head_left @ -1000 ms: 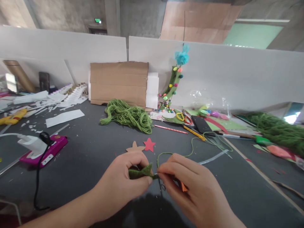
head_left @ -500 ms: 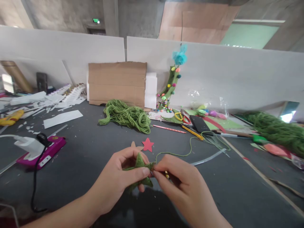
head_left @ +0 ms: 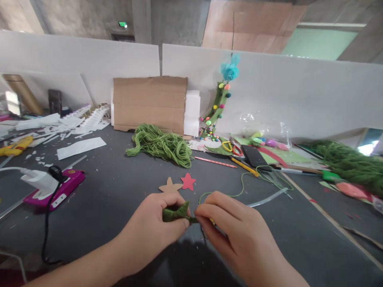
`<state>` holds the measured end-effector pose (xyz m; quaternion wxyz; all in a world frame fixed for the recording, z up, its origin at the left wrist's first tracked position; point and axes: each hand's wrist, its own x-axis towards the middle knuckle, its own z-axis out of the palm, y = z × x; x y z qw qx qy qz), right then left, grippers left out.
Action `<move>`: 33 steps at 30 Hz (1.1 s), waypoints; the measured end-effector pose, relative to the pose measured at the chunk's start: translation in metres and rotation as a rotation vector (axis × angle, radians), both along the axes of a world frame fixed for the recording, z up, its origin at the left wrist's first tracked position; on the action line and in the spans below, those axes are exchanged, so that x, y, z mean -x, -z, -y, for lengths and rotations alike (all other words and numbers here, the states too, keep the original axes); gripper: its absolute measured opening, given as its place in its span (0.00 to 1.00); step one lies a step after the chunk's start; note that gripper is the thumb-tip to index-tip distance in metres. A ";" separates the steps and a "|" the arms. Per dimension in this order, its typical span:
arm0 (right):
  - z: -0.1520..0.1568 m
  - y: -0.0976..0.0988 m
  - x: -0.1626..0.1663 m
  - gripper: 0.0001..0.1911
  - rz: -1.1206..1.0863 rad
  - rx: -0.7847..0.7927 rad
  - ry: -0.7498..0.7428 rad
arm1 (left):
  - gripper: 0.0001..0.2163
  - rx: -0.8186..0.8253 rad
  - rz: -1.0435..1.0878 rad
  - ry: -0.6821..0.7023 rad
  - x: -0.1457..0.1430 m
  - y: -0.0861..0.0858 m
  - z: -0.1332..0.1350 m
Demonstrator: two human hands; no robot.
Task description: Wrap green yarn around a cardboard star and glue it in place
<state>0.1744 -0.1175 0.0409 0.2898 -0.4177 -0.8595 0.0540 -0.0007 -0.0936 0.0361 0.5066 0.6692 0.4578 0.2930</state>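
My left hand (head_left: 157,225) is closed around a star wrapped in green yarn (head_left: 172,214), thumb on the near side; much of the star is hidden in the palm. One point of it sticks up beside the fingers. My right hand (head_left: 239,225) is pinched at the star's right end, where a green yarn strand (head_left: 243,184) runs back over the table. A bit of something yellow shows behind the right fingers. Just beyond the hands lie a brown cardboard star (head_left: 170,185) and a red star (head_left: 188,181).
Behind them sits a heap of green yarn (head_left: 161,144) before a cardboard sheet (head_left: 149,103). To the right are a striped pencil (head_left: 215,162), a yellow cutter (head_left: 245,167), scissors (head_left: 231,148) and a clear glue stick (head_left: 267,197). At left stands a magenta power strip (head_left: 70,186) with cables.
The yarn-wrapped star has turned in my left hand, so fewer of its points show. Both hands have dropped slightly, uncovering more of the cardboard star. The view has shifted a little.
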 end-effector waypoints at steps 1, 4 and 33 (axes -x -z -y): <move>-0.001 -0.001 0.000 0.10 -0.049 0.094 -0.001 | 0.03 0.021 0.013 0.031 0.000 -0.001 0.000; -0.006 -0.004 -0.001 0.08 -0.215 0.376 0.048 | 0.01 0.082 0.063 0.116 0.003 -0.003 0.000; -0.007 0.000 0.000 0.03 -0.739 1.107 -0.001 | 0.04 -0.207 0.205 0.206 0.003 0.003 0.005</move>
